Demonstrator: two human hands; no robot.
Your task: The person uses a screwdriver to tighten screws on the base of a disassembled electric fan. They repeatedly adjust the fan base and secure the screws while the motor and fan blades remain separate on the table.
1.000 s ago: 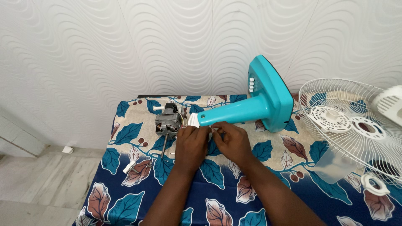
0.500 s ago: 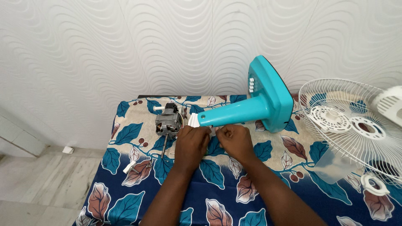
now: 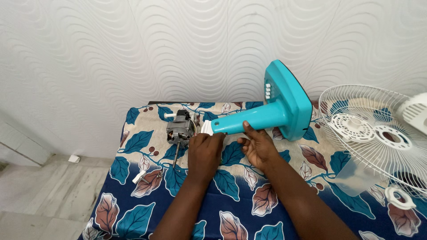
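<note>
I see the teal fan stand (image 3: 267, 116) lying on its side on the bench (image 3: 231, 186), its base toward the wall. My left hand (image 3: 205, 150) curls loosely at its white neck end; my right hand (image 3: 258, 146) rests against the neck, thumb touching it. The motor (image 3: 180, 130) sits just left, the white grille (image 3: 378, 133) right.
</note>
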